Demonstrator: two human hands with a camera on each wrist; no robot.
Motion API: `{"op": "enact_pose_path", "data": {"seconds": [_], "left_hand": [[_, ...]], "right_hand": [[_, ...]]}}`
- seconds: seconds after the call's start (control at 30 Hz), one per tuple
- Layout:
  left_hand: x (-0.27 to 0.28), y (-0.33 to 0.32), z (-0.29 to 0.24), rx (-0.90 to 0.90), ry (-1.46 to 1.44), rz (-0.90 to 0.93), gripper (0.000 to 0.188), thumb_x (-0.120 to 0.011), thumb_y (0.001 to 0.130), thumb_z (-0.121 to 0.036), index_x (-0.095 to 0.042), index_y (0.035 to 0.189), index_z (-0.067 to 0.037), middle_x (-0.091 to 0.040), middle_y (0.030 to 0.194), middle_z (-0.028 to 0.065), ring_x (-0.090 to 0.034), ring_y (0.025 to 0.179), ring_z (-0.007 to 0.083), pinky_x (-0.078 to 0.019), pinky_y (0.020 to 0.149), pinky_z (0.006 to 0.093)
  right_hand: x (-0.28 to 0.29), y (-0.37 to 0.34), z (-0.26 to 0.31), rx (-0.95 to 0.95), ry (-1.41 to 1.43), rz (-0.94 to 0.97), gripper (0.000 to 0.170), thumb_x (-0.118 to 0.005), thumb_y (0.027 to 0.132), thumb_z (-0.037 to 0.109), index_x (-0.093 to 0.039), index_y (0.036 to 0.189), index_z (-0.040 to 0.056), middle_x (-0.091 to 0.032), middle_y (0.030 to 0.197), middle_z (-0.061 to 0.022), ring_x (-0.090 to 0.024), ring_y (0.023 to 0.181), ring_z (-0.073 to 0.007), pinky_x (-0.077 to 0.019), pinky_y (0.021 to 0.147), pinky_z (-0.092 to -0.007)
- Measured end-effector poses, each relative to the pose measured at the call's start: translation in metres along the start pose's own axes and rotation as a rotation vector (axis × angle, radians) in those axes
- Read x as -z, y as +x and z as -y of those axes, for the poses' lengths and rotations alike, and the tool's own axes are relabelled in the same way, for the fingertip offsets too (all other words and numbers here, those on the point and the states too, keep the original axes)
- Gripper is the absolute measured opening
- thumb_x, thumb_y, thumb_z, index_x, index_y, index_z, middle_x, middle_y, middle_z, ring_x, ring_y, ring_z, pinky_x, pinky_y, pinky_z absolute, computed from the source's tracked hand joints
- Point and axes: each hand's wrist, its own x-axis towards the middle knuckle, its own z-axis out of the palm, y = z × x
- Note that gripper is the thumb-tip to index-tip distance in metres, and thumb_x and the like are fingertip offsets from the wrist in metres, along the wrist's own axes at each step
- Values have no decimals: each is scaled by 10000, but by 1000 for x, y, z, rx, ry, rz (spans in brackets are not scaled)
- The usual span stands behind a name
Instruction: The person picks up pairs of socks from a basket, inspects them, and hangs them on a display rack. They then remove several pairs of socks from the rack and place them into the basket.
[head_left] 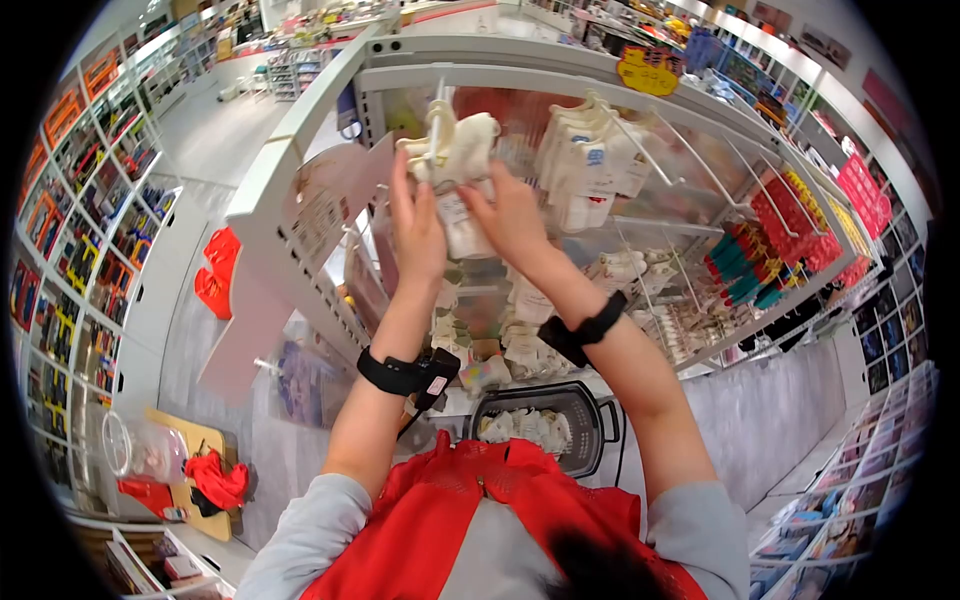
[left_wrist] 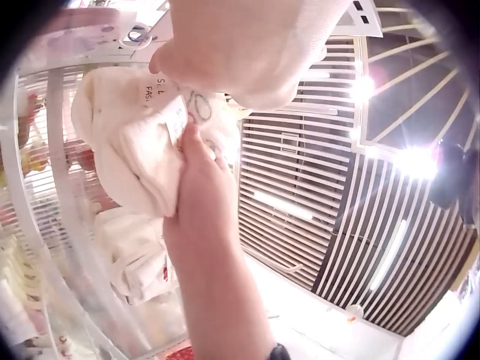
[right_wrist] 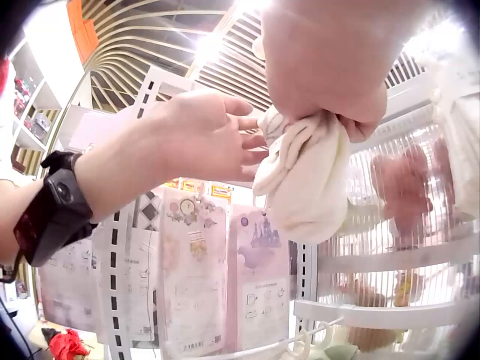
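A bundle of cream socks (head_left: 472,145) with a printed paper label (head_left: 458,212) hangs at a display hook (head_left: 440,95) in the head view. My right hand (head_left: 512,218) grips the bundle from the right; its thumb lies by the label in the left wrist view. On the other side is my left hand (head_left: 418,235), fingers straight, their tips right at the socks. From the right wrist, the socks (right_wrist: 307,180) look bunched below the right hand (right_wrist: 322,60), while the left hand (right_wrist: 199,135) reaches in with extended fingers.
More white socks (head_left: 590,150) hang on neighbouring hooks to the right, with red and green ones (head_left: 745,260) farther along. Below, a grey basket (head_left: 598,440) holds white items. The rack's white frame (head_left: 262,190) stands left, and a yellow sign (head_left: 648,70) sits on top.
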Motion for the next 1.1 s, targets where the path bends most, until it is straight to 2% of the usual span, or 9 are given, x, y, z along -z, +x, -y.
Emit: {"op": "enact_pose_path", "data": {"seconds": [0.13, 0.33, 0.43, 0.67, 0.77, 0.87, 0.97, 1.0, 1.1], "left_hand": [[-12, 13, 0, 105, -187, 18, 527, -361, 902, -140, -131, 1355, 0, -231, 1364, 166, -274, 1251, 245, -221, 1017, 326], [-21, 31, 16, 124, -143, -24, 608, -423, 860, -144, -101, 1356, -2, -220, 1361, 173, -264, 1246, 259, -214, 1016, 336], [-26, 18, -5, 199, -80, -77, 588, -407, 859, -84, -104, 1356, -2, -193, 1403, 150, -203, 1298, 229, -160, 1045, 324], [-27, -25, 9, 40, 142, -52, 579, -414, 862, -90, -133, 1359, 6, -167, 1420, 141, -164, 1318, 243, -137, 1059, 344], [-37, -56, 11, -3, 127, -34, 556, -416, 857, -93, -172, 1348, 2, -205, 1395, 184, -201, 1300, 277, -147, 1053, 353], [-53, -95, 4, -84, 233, -16, 515, -401, 847, -66, -226, 1327, -3, -264, 1367, 159, -243, 1278, 267, -172, 1045, 372], [-60, -148, 0, -180, 422, 41, 464, -424, 821, -46, -313, 1269, -2, -337, 1312, 160, -288, 1245, 298, -208, 1026, 394], [-61, -169, -2, -206, 501, 67, 448, -434, 810, -39, -343, 1247, -1, -359, 1294, 161, -300, 1235, 309, -219, 1019, 401], [-62, -229, -7, -290, 746, 289, 401, -468, 772, -19, -416, 1169, 1, -401, 1252, 166, -320, 1214, 340, -244, 1000, 416]], "right_hand": [[-17, 24, -1, -207, -34, 62, 330, -574, 786, 290, -484, 955, 21, -593, 770, -247, -567, 752, -427, -445, 652, -488], [-35, 31, -22, -284, -25, 50, 418, -589, 770, 289, -438, 1025, -4, -591, 824, -260, -570, 790, -424, -450, 677, -484], [-33, 10, -22, -211, 23, 120, 485, -623, 745, 234, -397, 1095, -13, -590, 849, -258, -568, 810, -421, -450, 691, -474], [-4, -67, -31, -232, 160, 416, 535, -584, 758, 104, -335, 1220, 1, -550, 1038, -191, -527, 950, -361, -424, 790, -415], [12, -110, -52, -111, 117, 522, 494, -570, 765, 104, -370, 1210, 27, -576, 998, -159, -545, 903, -355, -430, 763, -420], [52, -156, -61, -240, 141, 658, 428, -554, 776, 113, -422, 1174, 28, -596, 949, -144, -557, 865, -348, -440, 739, -401], [84, -222, -107, -409, 312, 626, 385, -545, 779, 120, -459, 1143, 29, -613, 876, -124, -575, 818, -315, -447, 712, -366], [93, -250, -130, -498, 390, 523, 370, -539, 771, 102, -475, 1125, 16, -624, 843, -91, -586, 776, -235, -449, 690, -319], [140, -326, -190, -819, 627, 154, 380, -498, 800, 89, -438, 1165, 6, -623, 858, -49, -559, 738, -130, -443, 670, -263]]}}
